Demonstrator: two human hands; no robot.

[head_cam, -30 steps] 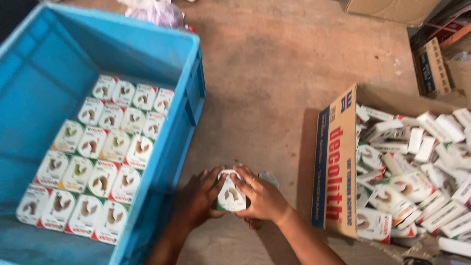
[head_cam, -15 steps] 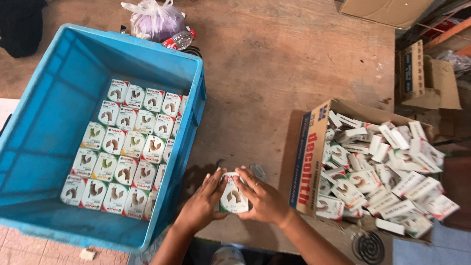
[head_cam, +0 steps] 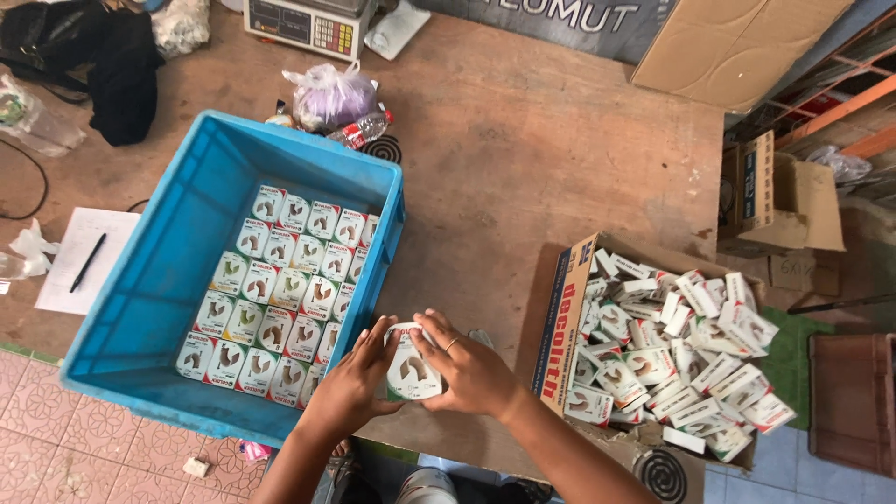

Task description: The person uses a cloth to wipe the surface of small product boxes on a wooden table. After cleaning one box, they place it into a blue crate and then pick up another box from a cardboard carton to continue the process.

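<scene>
Small box: We see a little white carton (head_cam: 412,371) with a brown figure printed on its face, held upright between both hands, low in the picture, over the near edge of a wooden tabletop (head_cam: 523,159).
Grip: The left hand (head_cam: 353,385) presses on the carton's left side and the right hand (head_cam: 469,371) on its right side, fingers curled over the top edge, so both are clamped on it. A ring shows on one right finger.
Blue crate: Just left of the grip stands a large open blue plastic crate (head_cam: 168,271). In it, filling the part nearest the grip, cartons of the same kind (head_cam: 280,289) lie face up in tidy rows, edge to edge; the crate floor farther left is bare.
Cardboard box: Just right of the grip sits an open brown cardboard box (head_cam: 564,317). It is heaped with loose cartons (head_cam: 677,350) of the same kind, lying at all angles.
Beyond the grip: Past the crate we see a knotted plastic bag (head_cam: 331,93) and, farther off, a weighing scale (head_cam: 303,23).
Far left of the grip: A sheet of paper (head_cam: 70,275) with a pen (head_cam: 89,261) on it lies beside the crate.
</scene>
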